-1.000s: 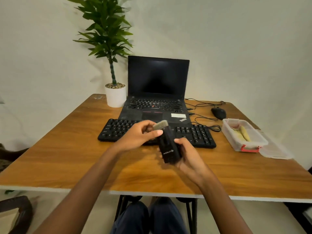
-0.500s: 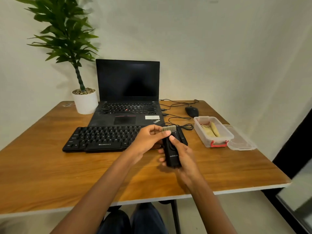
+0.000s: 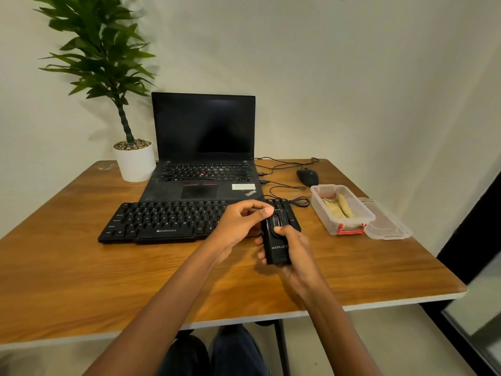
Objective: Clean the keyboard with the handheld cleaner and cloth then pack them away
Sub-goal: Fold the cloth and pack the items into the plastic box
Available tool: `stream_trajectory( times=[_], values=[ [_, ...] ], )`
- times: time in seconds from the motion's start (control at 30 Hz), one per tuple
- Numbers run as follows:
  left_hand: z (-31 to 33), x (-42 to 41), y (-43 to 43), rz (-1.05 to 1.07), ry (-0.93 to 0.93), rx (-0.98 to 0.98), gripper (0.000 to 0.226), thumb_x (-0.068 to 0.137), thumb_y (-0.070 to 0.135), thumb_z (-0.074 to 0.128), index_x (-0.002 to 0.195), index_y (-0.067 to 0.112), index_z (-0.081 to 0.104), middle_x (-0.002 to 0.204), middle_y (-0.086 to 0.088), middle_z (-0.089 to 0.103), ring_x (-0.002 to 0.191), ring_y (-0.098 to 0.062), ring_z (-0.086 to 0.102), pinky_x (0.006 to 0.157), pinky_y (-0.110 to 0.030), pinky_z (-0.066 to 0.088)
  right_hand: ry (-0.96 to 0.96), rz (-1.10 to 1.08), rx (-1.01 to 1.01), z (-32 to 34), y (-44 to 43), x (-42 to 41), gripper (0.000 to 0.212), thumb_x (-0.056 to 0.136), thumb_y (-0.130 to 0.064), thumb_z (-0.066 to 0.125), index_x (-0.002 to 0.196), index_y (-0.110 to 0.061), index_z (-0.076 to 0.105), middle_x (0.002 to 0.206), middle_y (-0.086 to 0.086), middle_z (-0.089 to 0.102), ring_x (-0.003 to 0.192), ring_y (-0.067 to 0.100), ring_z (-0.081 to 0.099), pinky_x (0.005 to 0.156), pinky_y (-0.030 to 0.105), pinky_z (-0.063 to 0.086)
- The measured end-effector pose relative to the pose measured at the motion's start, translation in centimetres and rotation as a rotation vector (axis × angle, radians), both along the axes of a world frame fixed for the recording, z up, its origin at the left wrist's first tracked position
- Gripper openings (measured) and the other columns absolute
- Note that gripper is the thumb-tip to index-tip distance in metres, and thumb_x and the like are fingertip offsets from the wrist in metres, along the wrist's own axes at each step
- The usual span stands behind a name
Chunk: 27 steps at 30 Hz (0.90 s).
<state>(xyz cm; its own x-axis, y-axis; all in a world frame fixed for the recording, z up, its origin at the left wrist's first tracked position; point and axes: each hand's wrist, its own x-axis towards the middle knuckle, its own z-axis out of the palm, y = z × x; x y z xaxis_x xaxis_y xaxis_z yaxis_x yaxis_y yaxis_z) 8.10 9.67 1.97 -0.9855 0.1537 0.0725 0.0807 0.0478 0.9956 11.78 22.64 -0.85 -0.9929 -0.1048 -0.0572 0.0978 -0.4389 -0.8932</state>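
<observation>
My right hand (image 3: 296, 249) grips a black handheld cleaner (image 3: 277, 246) over the right end of the black keyboard (image 3: 165, 221), thumb lying on its oval button. My left hand (image 3: 238, 223) curls its fingers around the cleaner's top end and pinches it there. The brush tip is hidden under those fingers. A yellow cloth (image 3: 337, 208) lies folded inside a clear plastic box (image 3: 349, 229) with red clips, to the right of the keyboard.
An open laptop (image 3: 203, 147) stands behind the keyboard on the wooden table (image 3: 81, 267). A potted plant (image 3: 134, 161) sits at the back left. A black mouse (image 3: 307, 177) and cables lie back right. The box's clear lid (image 3: 387, 223) rests beside it.
The cleaner's pale brush tip, visible before, is now covered by my left fingers. My right thumb has moved onto the cleaner's button. The view has swung to the right.
</observation>
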Motion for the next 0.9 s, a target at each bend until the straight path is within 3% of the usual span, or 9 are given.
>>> stream_trajectory(
  times=[0.13,0.17,0.3,0.4,0.5,0.6,0.67,0.77,0.9],
  values=[
    [-0.1,-0.3,0.4,0.004,0.0,0.013,0.01,0.086,0.026,0.065,0.092,0.02,0.07,0.091,-0.003,0.065,0.08,-0.011,0.061,0.062,-0.015,0.051,-0.019,-0.005,0.086,-0.1,0.2,0.0,0.033,0.089,-0.022,0.055,0.118,-0.008,0.048,0.093,0.021,0.067,0.068,0.03,0.063,0.055,0.037,0.054],
    [-0.1,-0.4,0.7,0.009,-0.01,0.021,0.011,0.086,0.026,0.065,0.093,0.018,0.07,0.091,-0.003,0.065,0.081,-0.01,0.06,0.061,-0.015,0.052,0.0,-0.051,0.207,0.1,0.3,-0.1,0.038,0.087,-0.026,0.059,0.121,-0.014,0.045,0.099,0.017,0.066,0.074,0.029,0.065,0.061,0.04,0.055],
    [0.5,-1.6,3.3,0.075,-0.005,0.003,0.013,0.088,0.022,0.063,0.094,0.012,0.068,0.085,0.001,0.061,0.08,-0.009,0.057,0.051,-0.012,0.047,0.244,-0.376,0.893,1.1,2.1,-1.6,0.069,0.069,-0.036,0.078,0.122,-0.022,0.036,0.115,-0.002,0.05,0.102,0.012,0.052,0.084,0.03,0.05],
    [1.1,-3.3,6.7,0.086,0.028,-0.035,0.011,0.089,0.022,0.062,0.093,0.013,0.067,0.086,0.002,0.062,0.082,-0.012,0.059,0.057,-0.019,0.05,0.3,-0.472,1.137,1.7,4.5,-3.3,0.07,0.067,-0.038,0.079,0.121,-0.021,0.039,0.118,0.002,0.052,0.108,0.017,0.052,0.087,0.036,0.052],
    [1.9,-5.6,10.0,0.047,0.047,-0.02,0.022,0.092,0.022,0.057,0.108,0.008,0.064,0.099,-0.005,0.064,0.078,-0.011,0.062,0.059,-0.019,0.053,0.289,-0.581,1.217,3.2,7.6,-5.4,0.062,0.069,-0.035,0.077,0.119,-0.015,0.047,0.113,0.007,0.06,0.103,0.023,0.058,0.084,0.037,0.054],
    [2.0,-8.1,12.8,-0.019,0.138,-0.274,0.035,0.096,0.02,0.049,0.129,0.009,0.053,0.128,-0.009,0.057,0.11,-0.021,0.057,0.087,-0.028,0.047,0.173,-0.605,1.337,4.8,10.9,-8.6,0.055,0.074,-0.034,0.074,0.118,-0.011,0.051,0.11,0.01,0.062,0.096,0.025,0.062,0.078,0.035,0.054],
    [1.2,-9.3,14.1,-0.073,0.153,-0.517,0.039,0.096,0.017,0.047,0.134,0.011,0.049,0.132,-0.009,0.054,0.118,-0.024,0.052,0.097,-0.033,0.042,0.045,-0.533,1.466,4.8,12.5,-11.0,0.053,0.074,-0.035,0.074,0.116,-0.011,0.052,0.108,0.012,0.062,0.093,0.027,0.062,0.077,0.039,0.055],
    [-0.5,-10.1,14.9,-0.08,0.158,-0.819,0.034,0.094,0.021,0.046,0.127,0.016,0.053,0.116,-0.005,0.06,0.113,-0.024,0.052,0.105,-0.048,0.03,-0.075,-0.368,1.677,3.6,13.5,-13.4,0.051,0.075,-0.033,0.073,0.116,-0.013,0.05,0.112,0.009,0.061,0.097,0.024,0.06,0.075,0.033,0.051],
    [-1.8,-10.3,15.1,-0.115,0.187,-0.852,0.027,0.096,0.024,0.043,0.114,0.014,0.059,0.095,0.0,0.061,0.106,-0.022,0.055,0.108,-0.054,0.02,-0.043,-0.32,1.856,1.8,13.6,-14.4,0.049,0.081,-0.022,0.067,0.123,-0.015,0.041,0.113,0.007,0.061,0.096,0.022,0.061,0.072,0.031,0.05]
  ],
)
